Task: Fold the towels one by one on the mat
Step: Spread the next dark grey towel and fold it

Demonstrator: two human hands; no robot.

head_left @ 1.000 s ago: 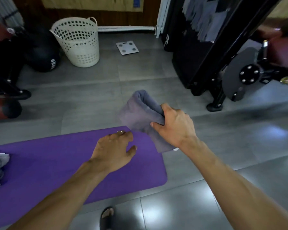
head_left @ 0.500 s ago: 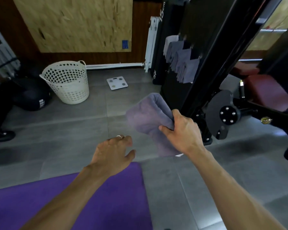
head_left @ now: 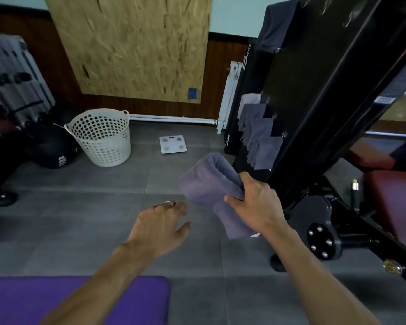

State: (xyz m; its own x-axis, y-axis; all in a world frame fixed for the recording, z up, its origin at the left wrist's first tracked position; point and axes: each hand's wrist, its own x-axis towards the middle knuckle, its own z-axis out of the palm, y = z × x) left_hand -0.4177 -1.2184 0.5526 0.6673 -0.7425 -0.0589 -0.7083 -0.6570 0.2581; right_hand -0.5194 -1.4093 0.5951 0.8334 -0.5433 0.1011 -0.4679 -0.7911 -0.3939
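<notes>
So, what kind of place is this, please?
Most likely a small gym or home workout room. A purple exercise mat lies on the tiled floor, a black weight machine with a red padded seat stands on the right, and a bathroom scale sits near the wall.

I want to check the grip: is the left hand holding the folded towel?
No, the right hand grips the folded towel, while the left hand holds nothing.
</notes>
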